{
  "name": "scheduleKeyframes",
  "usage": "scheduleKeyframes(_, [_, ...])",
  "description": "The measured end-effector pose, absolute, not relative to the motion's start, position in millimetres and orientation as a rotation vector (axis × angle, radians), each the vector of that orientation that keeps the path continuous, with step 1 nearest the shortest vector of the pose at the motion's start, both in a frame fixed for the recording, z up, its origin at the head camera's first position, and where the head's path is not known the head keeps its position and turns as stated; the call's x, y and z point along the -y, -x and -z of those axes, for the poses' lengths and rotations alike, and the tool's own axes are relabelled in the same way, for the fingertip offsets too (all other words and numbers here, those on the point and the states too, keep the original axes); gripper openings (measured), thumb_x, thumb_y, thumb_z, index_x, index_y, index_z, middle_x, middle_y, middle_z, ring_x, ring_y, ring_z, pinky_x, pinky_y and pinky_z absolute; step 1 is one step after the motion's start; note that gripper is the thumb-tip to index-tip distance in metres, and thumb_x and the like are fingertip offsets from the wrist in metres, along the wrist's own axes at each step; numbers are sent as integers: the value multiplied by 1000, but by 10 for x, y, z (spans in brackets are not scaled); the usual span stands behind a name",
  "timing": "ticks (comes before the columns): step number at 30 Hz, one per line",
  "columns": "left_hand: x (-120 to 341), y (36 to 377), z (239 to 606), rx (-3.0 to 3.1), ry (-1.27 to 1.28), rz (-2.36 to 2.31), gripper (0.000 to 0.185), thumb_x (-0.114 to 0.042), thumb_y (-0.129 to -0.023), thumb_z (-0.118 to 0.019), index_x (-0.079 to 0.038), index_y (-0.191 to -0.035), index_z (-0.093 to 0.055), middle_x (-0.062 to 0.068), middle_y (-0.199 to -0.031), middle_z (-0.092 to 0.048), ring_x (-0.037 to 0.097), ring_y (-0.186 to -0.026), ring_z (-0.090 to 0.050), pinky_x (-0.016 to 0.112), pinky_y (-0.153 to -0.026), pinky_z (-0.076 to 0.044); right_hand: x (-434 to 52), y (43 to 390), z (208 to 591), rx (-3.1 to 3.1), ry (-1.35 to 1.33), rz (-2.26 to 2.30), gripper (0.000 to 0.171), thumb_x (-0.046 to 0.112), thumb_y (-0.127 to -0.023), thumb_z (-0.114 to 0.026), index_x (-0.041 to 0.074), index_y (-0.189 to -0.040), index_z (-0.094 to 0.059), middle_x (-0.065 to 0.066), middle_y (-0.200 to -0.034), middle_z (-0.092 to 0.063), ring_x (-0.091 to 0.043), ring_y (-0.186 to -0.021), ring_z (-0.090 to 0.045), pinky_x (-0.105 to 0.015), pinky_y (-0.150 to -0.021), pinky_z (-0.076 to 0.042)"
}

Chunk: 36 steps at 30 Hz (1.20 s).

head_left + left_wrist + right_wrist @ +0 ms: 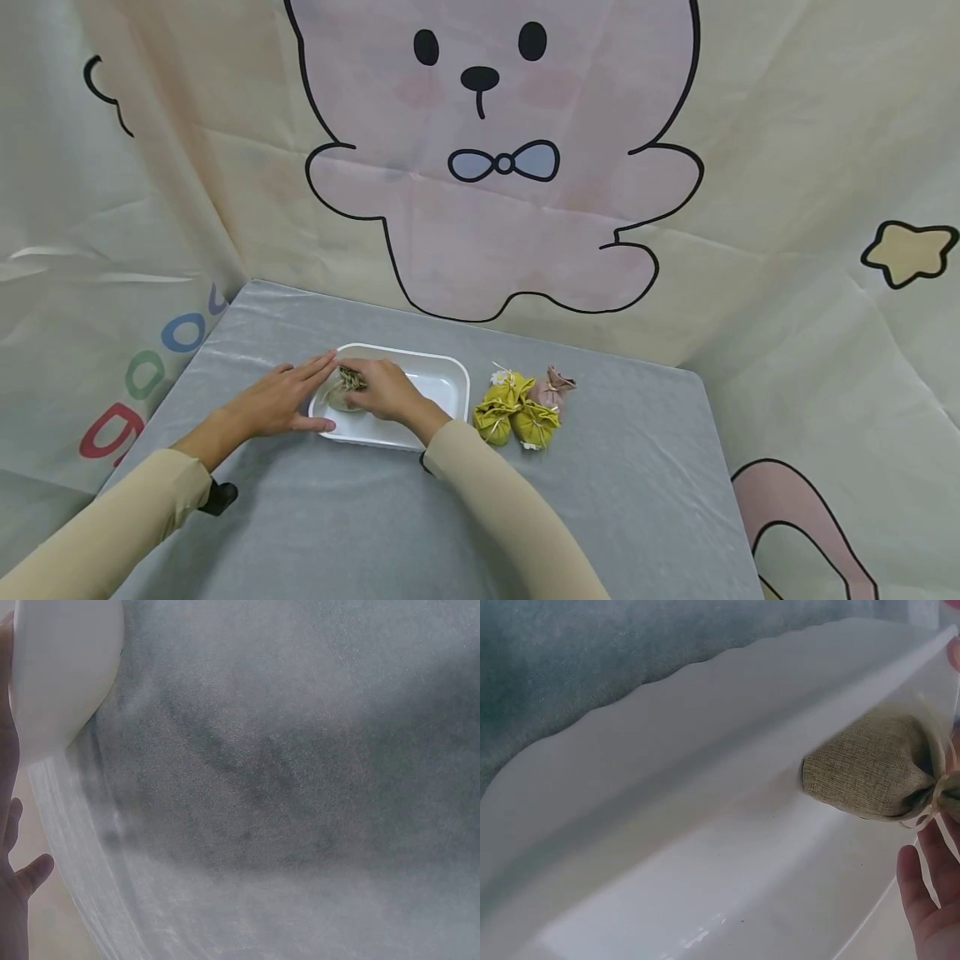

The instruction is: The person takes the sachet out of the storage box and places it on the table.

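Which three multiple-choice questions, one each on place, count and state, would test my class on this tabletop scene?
1. Where is the olive burlap pouch?
A. inside the white rectangular tray
B. on the grey cloth
C. beside the yellow pouches

2. How many small yellow fabric pouches lie right of the tray?
A. one
B. three
C. five

3. What is the right hand doing?
A. lying flat, away from everything
B. pinching the burlap pouch
C. lifting the tray

Key: 1 A, white tray floor lies under it; 2 B, three yellow beside one pink; 3 B, fingers close on its tied neck.
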State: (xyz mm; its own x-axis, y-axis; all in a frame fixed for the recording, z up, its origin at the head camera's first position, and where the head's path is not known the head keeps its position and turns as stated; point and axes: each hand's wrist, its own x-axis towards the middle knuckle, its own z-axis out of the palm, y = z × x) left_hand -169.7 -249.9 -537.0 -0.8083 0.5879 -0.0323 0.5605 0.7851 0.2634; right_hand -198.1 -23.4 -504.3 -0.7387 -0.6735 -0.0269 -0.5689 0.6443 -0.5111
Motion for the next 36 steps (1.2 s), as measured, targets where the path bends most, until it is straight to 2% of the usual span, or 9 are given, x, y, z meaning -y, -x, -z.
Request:
scheduleKeyframes(9, [2498, 1696, 5369, -2861, -927, -378, 107, -71, -82, -64, 1, -154, -30, 21, -160, -27, 38, -136, -46, 65, -102, -36, 240, 1960, 5038, -2681, 1034, 740, 50, 19, -92, -73, 14, -140, -59, 1, -134, -64, -10, -120, -59, -22, -102, -43])
scheduleKeyframes(17, [2504, 1685, 5369, -2866, -923, -376, 108, -72, -82, -63, 2, -154, -31, 21, -160, -27, 37, -136, -46, 64, -102, -36, 239, 1963, 5046, -2721, 1053, 782, 37, 16, -92, -71, 10, -129, -67, -1, -120, -71, -8, -104, -65, -22, -91, -48])
scheduleKeyframes(21, [2507, 1680, 5374, -2861, -899, -380, 107, -69, -81, -67, 1, -154, -31, 20, -161, -27, 38, -136, -45, 66, -103, -35, 238, 1961, 5053, -2715, 1066, 794, 36, 16, -92, -71, 10, -128, -68, 0, -119, -71, -6, -102, -65, -20, -90, -48])
scheduleKeyframes(28, [2502, 1690, 5387, -2871, -895, -362, 108, -72, -81, -64, 1, -154, -30, 20, -161, -27, 38, -136, -45, 65, -103, -35, 225, 1967, 5051, -2717, 1081, 794, 35, 15, -93, -70, 9, -127, -69, 1, -115, -73, -2, -91, -61, -19, -85, -48])
scheduleKeyframes(36, [2497, 1693, 5379, -2867, -888, -363, 109, -73, -81, -63, 0, -154, -30, 19, -161, -27, 38, -137, -44, 65, -104, -35, 200, 1958, 5047, -2725, 1074, 851, 31, 13, -95, -67, 7, -125, -70, 0, -113, -73, -4, -93, -63, -20, -86, -49])
